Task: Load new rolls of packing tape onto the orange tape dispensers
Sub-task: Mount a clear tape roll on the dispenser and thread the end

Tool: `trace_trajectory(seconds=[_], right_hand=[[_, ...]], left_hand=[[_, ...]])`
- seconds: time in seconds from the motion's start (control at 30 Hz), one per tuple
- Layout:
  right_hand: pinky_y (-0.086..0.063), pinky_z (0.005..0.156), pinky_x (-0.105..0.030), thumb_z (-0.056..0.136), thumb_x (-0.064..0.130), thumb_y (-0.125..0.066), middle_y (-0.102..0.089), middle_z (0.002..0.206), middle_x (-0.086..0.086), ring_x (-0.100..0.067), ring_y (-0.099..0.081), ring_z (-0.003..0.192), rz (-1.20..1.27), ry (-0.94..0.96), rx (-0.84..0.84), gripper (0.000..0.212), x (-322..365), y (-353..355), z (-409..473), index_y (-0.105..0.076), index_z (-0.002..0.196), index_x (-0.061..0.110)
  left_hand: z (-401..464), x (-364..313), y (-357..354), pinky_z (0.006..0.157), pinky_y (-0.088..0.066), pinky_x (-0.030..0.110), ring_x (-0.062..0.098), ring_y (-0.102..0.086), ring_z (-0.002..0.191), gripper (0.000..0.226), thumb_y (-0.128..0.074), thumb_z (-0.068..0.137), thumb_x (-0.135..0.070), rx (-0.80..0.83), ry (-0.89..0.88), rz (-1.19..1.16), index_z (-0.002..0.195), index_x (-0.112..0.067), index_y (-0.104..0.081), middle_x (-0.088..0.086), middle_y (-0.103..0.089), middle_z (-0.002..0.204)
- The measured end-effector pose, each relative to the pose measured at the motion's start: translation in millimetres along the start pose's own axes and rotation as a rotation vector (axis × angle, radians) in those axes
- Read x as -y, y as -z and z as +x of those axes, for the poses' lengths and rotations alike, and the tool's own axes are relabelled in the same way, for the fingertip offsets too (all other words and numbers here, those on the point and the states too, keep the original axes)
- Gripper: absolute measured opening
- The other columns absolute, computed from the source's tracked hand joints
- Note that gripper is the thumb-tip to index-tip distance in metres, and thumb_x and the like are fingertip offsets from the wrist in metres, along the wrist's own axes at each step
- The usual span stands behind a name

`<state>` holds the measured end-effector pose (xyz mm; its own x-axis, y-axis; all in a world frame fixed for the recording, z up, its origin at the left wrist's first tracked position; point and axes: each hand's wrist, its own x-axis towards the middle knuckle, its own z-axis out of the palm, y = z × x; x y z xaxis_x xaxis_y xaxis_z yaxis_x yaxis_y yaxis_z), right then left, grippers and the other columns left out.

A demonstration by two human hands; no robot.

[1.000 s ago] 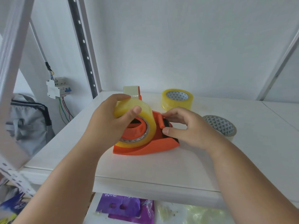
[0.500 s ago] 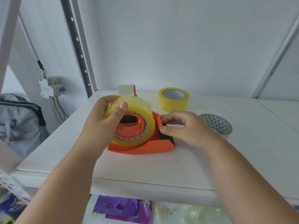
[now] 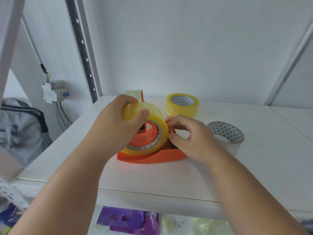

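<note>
An orange tape dispenser lies on the white shelf. A yellowish clear tape roll sits tilted over the dispenser's orange hub. My left hand grips the top of that roll, thumb across its outer face. My right hand holds the dispenser's blade end beside the roll, fingers curled round it. A second orange dispenser peeks out behind my left hand, mostly hidden.
A full yellow tape roll stands at the back of the shelf. A thinner white roll lies to the right of my right hand. A shelf upright rises at the back left. Purple packets lie on the lower shelf.
My left hand has shifted a little on the roll's top. My right fingers have closed in against the roll's right edge. The camera view has moved slightly.
</note>
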<state>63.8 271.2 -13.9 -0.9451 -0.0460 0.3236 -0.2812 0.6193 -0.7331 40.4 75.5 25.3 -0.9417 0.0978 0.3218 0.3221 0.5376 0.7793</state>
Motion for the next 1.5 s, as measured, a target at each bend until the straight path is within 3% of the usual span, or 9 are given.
trace_trajectory(seconds=[0.13,0.3,0.63,0.8,0.93,1.03,1.13,1.23,1.5], right_hand=[[-0.035,0.100,-0.019,0.079,0.021,-0.065,-0.059,0.123,0.024,0.011,-0.048,0.118,-0.055,0.022,-0.016,0.019,0,-2,-1,-0.063,0.076,0.040],[-0.040,0.097,-0.023,0.078,0.026,-0.061,-0.056,0.133,0.018,0.008,-0.044,0.125,-0.250,0.104,0.009,0.012,2,0,-1,-0.064,0.079,0.038],[-0.043,0.094,-0.030,0.086,0.035,-0.057,-0.040,0.147,0.016,-0.012,-0.048,0.124,-0.462,0.212,0.094,0.012,7,3,-3,-0.067,0.093,0.031],[-0.037,0.099,-0.029,0.088,0.031,-0.055,-0.035,0.151,0.012,-0.015,-0.042,0.128,-0.489,0.247,0.121,0.015,8,-2,-2,-0.070,0.091,0.028],[-0.036,0.098,-0.031,0.081,0.026,-0.057,-0.036,0.151,0.005,-0.020,-0.046,0.127,-0.433,0.294,0.069,0.013,4,-10,-1,-0.070,0.078,0.026],[-0.042,0.097,-0.027,0.077,0.025,-0.065,-0.037,0.148,0.012,-0.003,-0.046,0.125,-0.230,0.242,-0.026,0.004,6,-7,-3,-0.066,0.074,0.029],[-0.041,0.097,-0.022,0.070,0.029,-0.074,-0.046,0.137,0.017,0.004,-0.050,0.119,-0.067,0.194,-0.152,0.017,6,2,-3,-0.059,0.071,0.037],[-0.038,0.102,-0.031,0.069,0.032,-0.078,-0.049,0.130,0.021,0.003,-0.047,0.121,-0.047,0.045,-0.109,0.021,2,10,-6,-0.058,0.070,0.036],[-0.037,0.091,-0.018,0.073,0.028,-0.074,-0.046,0.132,0.023,-0.002,-0.050,0.113,0.080,-0.217,0.013,0.014,8,4,-6,-0.065,0.079,0.037]], left_hand=[[2,-15,-5,0.048,-0.037,0.013,0.000,-0.054,0.054,0.032,-0.049,0.082,-0.032,0.059,-0.020,0.087,0.113,-0.036,-0.054,-0.018,-0.049,0.087],[7,-26,-9,0.081,-0.045,0.033,0.017,-0.051,0.093,0.036,-0.046,0.078,-0.033,0.095,-0.055,0.239,0.112,-0.036,-0.057,-0.027,-0.039,0.085],[10,-15,-8,0.054,-0.038,0.025,0.006,-0.051,0.050,0.022,-0.049,0.077,-0.026,0.071,0.051,0.023,0.094,-0.037,-0.061,-0.010,-0.056,0.073],[13,-9,-12,0.064,-0.047,0.029,0.007,-0.058,0.065,0.011,-0.056,0.082,-0.041,-0.057,0.072,0.008,0.088,-0.033,-0.062,-0.007,-0.062,0.071],[15,-7,-11,0.059,-0.045,0.028,0.011,-0.057,0.061,0.009,-0.056,0.082,-0.039,-0.066,0.081,-0.012,0.086,-0.033,-0.062,-0.006,-0.061,0.068],[15,-4,-10,0.054,-0.043,0.026,0.012,-0.053,0.053,0.007,-0.056,0.082,-0.036,-0.066,0.097,-0.041,0.086,-0.032,-0.062,-0.005,-0.058,0.063],[14,-4,-11,0.053,-0.044,0.026,0.012,-0.053,0.052,0.006,-0.056,0.082,-0.036,-0.058,0.090,-0.037,0.085,-0.033,-0.061,-0.005,-0.059,0.064],[14,-5,-11,0.055,-0.044,0.026,0.012,-0.055,0.055,0.008,-0.055,0.082,-0.036,-0.066,0.092,-0.037,0.087,-0.033,-0.062,-0.004,-0.060,0.068],[14,-3,-11,0.059,-0.041,0.027,0.012,-0.053,0.060,0.011,-0.052,0.085,-0.032,-0.088,0.143,-0.101,0.084,-0.032,-0.063,-0.008,-0.059,0.066]])
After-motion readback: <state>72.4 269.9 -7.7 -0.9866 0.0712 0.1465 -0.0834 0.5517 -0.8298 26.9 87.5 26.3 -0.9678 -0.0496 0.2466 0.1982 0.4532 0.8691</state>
